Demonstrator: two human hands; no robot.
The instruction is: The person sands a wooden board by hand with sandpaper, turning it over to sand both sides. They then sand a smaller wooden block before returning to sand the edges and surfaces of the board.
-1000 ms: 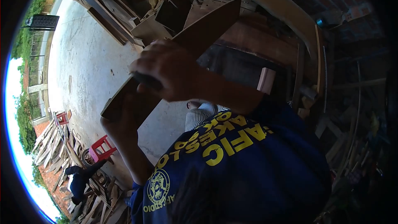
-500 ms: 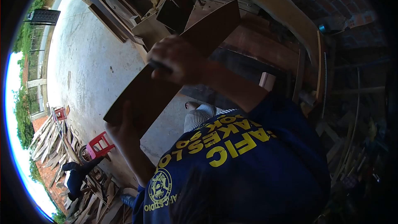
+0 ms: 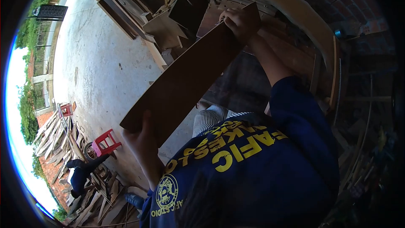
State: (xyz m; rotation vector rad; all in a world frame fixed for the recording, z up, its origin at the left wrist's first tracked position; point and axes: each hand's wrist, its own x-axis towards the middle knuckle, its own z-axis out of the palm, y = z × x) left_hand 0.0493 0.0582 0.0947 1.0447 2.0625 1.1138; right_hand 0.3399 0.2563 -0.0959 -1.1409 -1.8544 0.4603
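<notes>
A long, dark brown wooden board (image 3: 185,76) slants across the view in front of me, one end near my body and the other up at the right. My left hand (image 3: 141,135) grips its near end, thumb lying on the face and fingers underneath. Near the far end, my right hand (image 3: 240,22) is closed over the board's upper edge, fingers curled. Whatever may be inside that hand is hidden; a small pale bit shows by its fingertips.
Planks and wood offcuts (image 3: 168,29) lie beyond the board, beside a concrete floor (image 3: 101,59). A red plastic stool (image 3: 107,143) stands at left near a scrap wood pile (image 3: 55,137). Another person (image 3: 80,179) bends there. A large curved slab (image 3: 291,12) rests by the brick wall.
My right hand has slid along the board's edge from its middle to the far end; a dark thing visible in it before is now hidden. My left hand keeps its hold.
</notes>
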